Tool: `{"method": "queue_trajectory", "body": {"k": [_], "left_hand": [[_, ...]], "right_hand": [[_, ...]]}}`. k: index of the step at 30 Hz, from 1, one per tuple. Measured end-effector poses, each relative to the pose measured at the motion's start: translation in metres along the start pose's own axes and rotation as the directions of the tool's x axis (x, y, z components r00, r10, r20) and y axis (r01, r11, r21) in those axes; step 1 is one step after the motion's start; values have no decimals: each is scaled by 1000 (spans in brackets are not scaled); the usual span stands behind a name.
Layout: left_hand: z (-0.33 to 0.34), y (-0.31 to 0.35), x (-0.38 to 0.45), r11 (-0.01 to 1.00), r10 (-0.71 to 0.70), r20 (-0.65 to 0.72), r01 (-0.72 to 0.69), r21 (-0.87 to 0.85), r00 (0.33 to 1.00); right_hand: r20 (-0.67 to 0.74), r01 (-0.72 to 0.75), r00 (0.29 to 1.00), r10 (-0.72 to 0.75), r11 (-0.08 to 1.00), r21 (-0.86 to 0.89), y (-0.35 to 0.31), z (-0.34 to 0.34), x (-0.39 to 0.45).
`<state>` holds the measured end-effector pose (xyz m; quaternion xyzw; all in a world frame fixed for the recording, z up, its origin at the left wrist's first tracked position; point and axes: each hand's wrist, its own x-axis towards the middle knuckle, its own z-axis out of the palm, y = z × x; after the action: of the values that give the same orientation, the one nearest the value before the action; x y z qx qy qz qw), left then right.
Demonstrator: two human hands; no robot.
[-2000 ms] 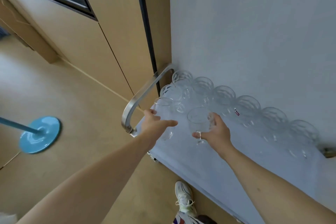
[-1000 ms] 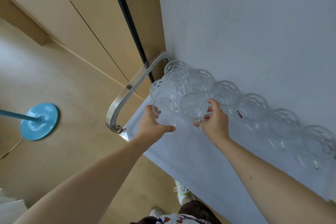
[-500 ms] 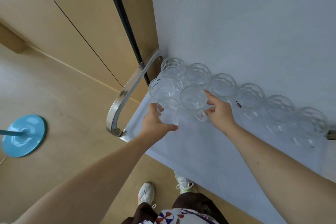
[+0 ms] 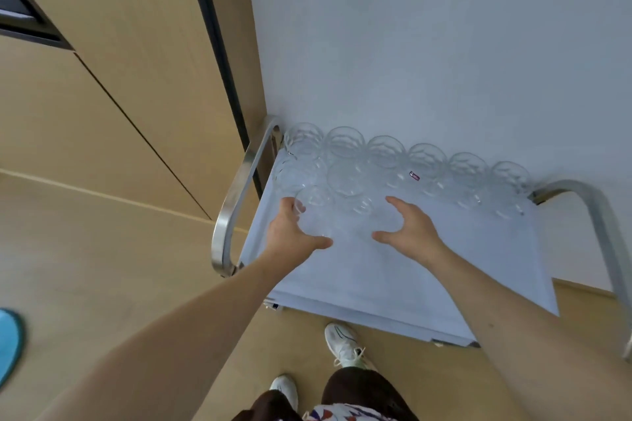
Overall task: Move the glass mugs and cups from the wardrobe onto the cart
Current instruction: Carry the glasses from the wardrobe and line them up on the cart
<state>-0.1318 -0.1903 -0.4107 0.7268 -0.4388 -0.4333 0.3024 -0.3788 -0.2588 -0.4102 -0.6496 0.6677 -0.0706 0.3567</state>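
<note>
The cart point(image 4: 410, 284) has a pale cloth-covered top and stands against a white wall. Several clear glass mugs point(image 4: 386, 152) line its far edge. Two more glasses stand in front of them at the left, one of them a mug point(image 4: 347, 179) just ahead of my right hand. My left hand point(image 4: 290, 232) holds a small glass cup point(image 4: 313, 205) standing on the cart's near left; fingers lie on its left side and the thumb on its near side. My right hand point(image 4: 410, 229) hovers over the cloth with fingers spread, touching no glass.
Curved steel handles rise at the cart's left end point(image 4: 236, 195) and right end point(image 4: 598, 215). Wooden wardrobe panels point(image 4: 119, 79) stand to the left. A blue round stand base point(image 4: 8, 342) lies on the floor at far left. My shoes point(image 4: 345, 345) are below the cart.
Both glasses came down onto the cart beside the others. My right hand let go of its mug and drew back toward me with fingers spread. My left hand stays at its cup.
</note>
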Motion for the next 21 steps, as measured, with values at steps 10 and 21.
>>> {"method": "queue_trajectory", "body": {"k": [10, 21], "left_hand": [[2, -28, -31, 1000, 26, 70, -26, 6, 997], [33, -60, -78, 998, -40, 66, 43, -43, 997]], "right_hand": [[-4, -56, 998, 55, 994, -91, 4, 30, -79], [61, -45, 997, 53, 992, -121, 37, 54, -130]]}}
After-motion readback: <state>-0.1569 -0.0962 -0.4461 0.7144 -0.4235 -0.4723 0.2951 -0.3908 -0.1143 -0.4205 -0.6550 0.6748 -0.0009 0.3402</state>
